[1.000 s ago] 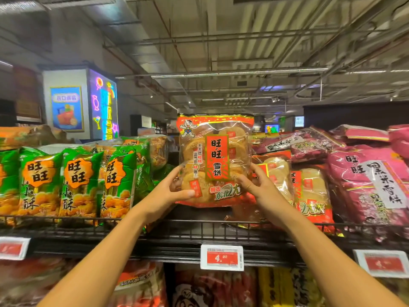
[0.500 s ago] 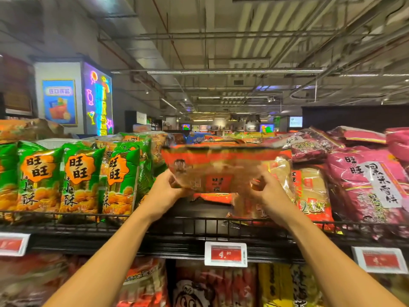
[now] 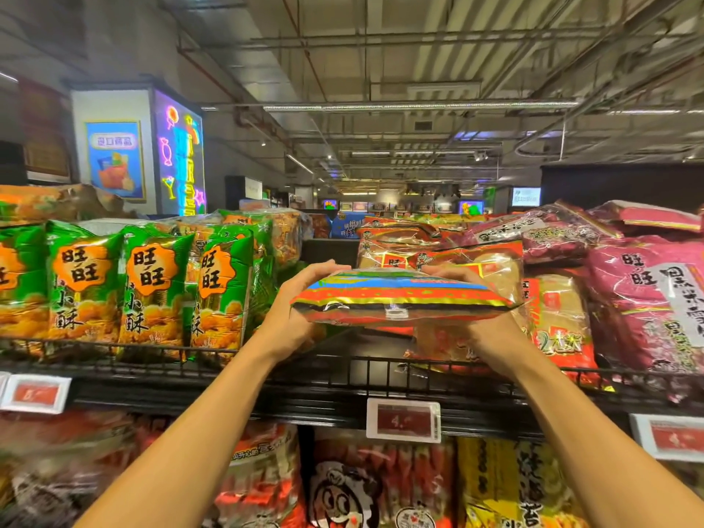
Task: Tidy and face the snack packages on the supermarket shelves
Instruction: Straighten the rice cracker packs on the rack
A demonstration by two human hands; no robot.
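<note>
A rice cracker package [image 3: 396, 297] is held flat, tipped nearly level, above the gap on the top shelf [image 3: 343, 390], its striped bottom edge turned toward the camera. It is gripped at both ends. The left hand [image 3: 295, 310] is wrapped round the left end, with the thumb laid over the top and the fingers [image 3: 304, 337] curled underneath, clamped on the package. The right hand [image 3: 484, 333] is placed at the right end from below, while its fingers [image 3: 453, 274] are seen curled over the far upper edge, likewise clamped on the package. Both forearms are extended upward and forward from the lower corners of the view, converging toward the package, with the wrists bent slightly inward.

The package is held clear of the shelf floor, just in front of the wire rail [image 3: 381, 369]. To its left, green snack bags [image 3: 152, 291] are stood upright in a row behind the rail. To its right, more rice cracker packages [image 3: 552, 318] are leaned against one another, and pink packages [image 3: 647, 299] are stacked further right. A red price tag [image 3: 403, 419] is fixed on the shelf edge directly below the held package; its figures are blurred. Further packages are shelved on the level below.
</note>
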